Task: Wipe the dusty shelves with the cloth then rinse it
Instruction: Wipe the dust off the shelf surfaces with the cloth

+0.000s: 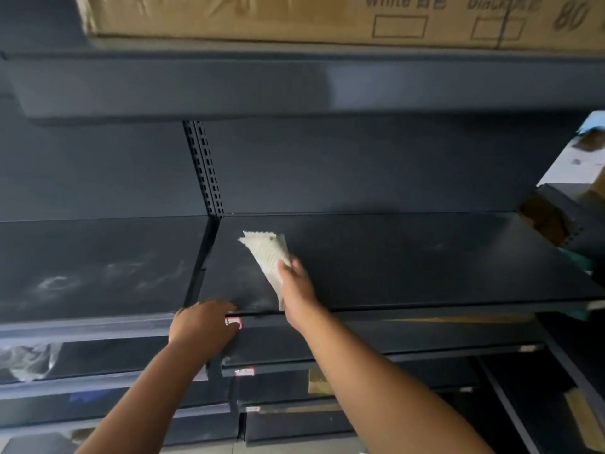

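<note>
A white textured cloth (266,255) lies stretched on the dark metal shelf (409,257), pointing toward the back left. My right hand (296,286) grips the cloth's near end and presses it on the shelf's left part. On that shelf's front edge rests my left hand (204,324), fingers curled over the lip beside a small pink-edged price tag (234,322). The neighbouring shelf (91,270) to the left carries pale dust smears.
A cardboard box (327,18) sits on the top shelf overhead. A slotted upright (204,168) divides the two bays. Several lower shelves step out below my arms. Crumpled plastic (29,360) lies at lower left. Cluttered items (569,198) stand at the right end.
</note>
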